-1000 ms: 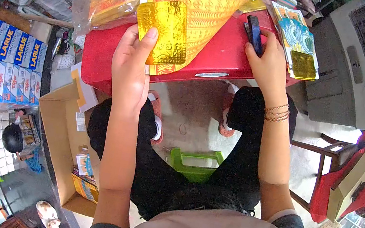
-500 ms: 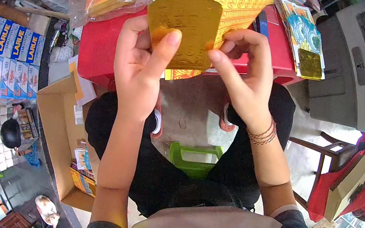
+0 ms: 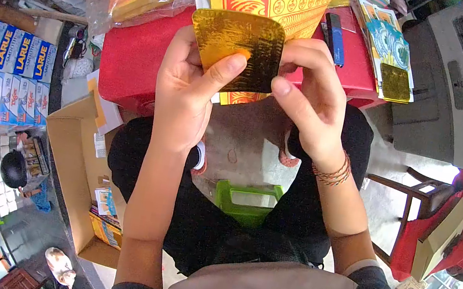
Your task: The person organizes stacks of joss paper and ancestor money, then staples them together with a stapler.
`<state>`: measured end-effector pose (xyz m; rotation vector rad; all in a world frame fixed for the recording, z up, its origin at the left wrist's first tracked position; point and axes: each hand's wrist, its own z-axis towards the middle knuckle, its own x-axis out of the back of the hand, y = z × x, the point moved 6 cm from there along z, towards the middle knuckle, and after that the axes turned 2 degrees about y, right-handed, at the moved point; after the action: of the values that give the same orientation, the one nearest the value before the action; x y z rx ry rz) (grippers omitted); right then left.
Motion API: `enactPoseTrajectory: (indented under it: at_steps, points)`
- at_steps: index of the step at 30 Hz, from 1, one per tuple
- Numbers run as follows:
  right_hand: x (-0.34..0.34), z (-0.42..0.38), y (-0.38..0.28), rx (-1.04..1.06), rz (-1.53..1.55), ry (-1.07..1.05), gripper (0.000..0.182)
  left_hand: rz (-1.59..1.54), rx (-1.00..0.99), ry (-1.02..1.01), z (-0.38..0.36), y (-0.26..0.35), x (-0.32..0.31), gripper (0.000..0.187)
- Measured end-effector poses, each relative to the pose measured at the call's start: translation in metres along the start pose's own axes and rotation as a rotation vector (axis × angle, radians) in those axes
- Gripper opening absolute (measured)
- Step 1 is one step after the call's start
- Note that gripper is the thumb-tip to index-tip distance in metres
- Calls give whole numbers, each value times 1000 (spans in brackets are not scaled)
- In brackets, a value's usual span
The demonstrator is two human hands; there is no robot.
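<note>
the gold sheet (image 3: 239,42) is held under the thumb of the left hand (image 3: 188,91), patterned paper (image 3: 273,4) behind it; whether its edge is pinched by the right hand (image 3: 315,100) cannot be told. were thumb pressure eased, layers could be skewed.

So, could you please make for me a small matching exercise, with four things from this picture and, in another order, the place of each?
Things:
1. gold sheet
2. stapler
3. stool
4. cardboard box

Places:
a. between the legs
b. on the red table
c. to the left of the legs
d. held in the left hand

Right pairs: 1-d, 2-b, 3-a, 4-c
</note>
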<state>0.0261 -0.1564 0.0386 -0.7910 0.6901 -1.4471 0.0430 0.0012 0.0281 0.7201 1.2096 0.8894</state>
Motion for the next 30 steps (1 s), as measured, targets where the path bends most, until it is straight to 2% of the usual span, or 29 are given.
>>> enactPoseTrajectory:
  at_steps: [2, 5, 7, 9, 10, 11, 13, 15, 19, 21, 25, 27, 29, 30]
  points:
    - [0, 0, -8, 74, -23, -24, 26, -80, 57, -11, 1, -4, 4, 35]
    - [11, 1, -10, 147, -160, 39, 25, -112, -8, 55, 3, 5, 12, 36]
    - [29, 4, -8, 120, -228, 173, 19, 60, -218, 79, 7, 22, 24, 35]
    - [55, 7, 1, -25, -88, 389, 19, 195, -483, 200, 1, 46, 29, 36]
    - [70, 8, 9, -62, -100, 450, 19, 263, -629, 199, -5, 54, 31, 36]
    - [88, 8, 18, -97, -111, 511, 19, 259, -632, 193, -7, 55, 32, 36]
    - [115, 6, 36, -180, -263, 539, 20, 774, -873, -171, -20, 56, 2, 33]
    - [130, 7, 48, -165, -606, 445, 25, 881, -871, -314, -16, 26, -14, 29]
    - [126, 10, 72, -254, -688, 304, 41, 1215, -751, -502, -15, -24, -20, 27]
    - [118, 15, 71, -220, -913, 217, 47, 1243, -704, -510, -17, -34, -17, 27]
    - [105, 19, 65, -350, -955, 151, 50, 1282, -574, -563, -21, -40, -16, 26]
    - [100, 18, 66, -196, -1055, 88, 51, 1313, -601, -565, -23, -38, -18, 27]
    - [106, 17, 72, -229, -1014, 91, 48, 1347, -631, -560, -26, -36, -19, 27]
    - [113, 15, 74, -289, -855, 168, 48, 1351, -602, -556, -27, -37, -17, 28]
